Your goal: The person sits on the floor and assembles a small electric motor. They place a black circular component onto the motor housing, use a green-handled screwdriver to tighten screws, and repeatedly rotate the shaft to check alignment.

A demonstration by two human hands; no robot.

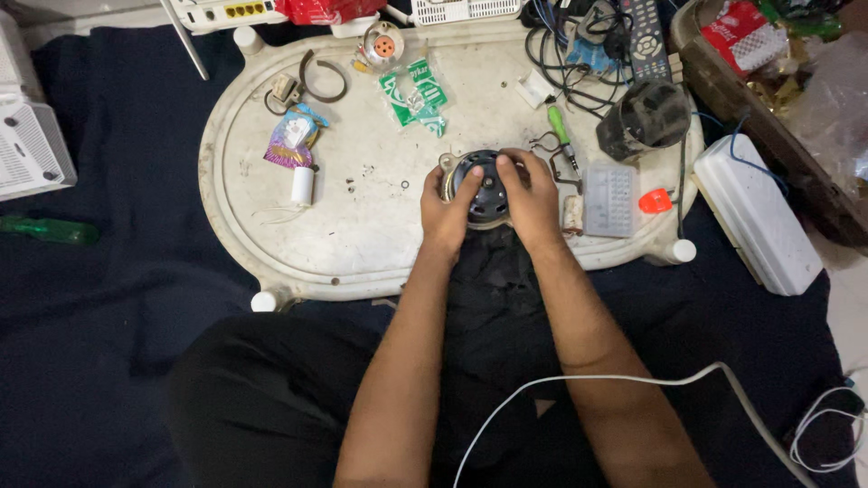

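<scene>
two hands — left hand point(446, 210), right hand point(532, 199) — gripping one round motor point(485, 188)

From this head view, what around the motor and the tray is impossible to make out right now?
- Round motor: its near face and sides are covered by the left hand and right hand.
- Small clear parts box: contents too small to tell.
- Remote control: cut off by the top edge.
- White cable: its end runs out of frame at the bottom.

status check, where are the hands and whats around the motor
Left hand and right hand both gripping round motor on white tray. Green screwdriver and clear parts box close right.
</scene>
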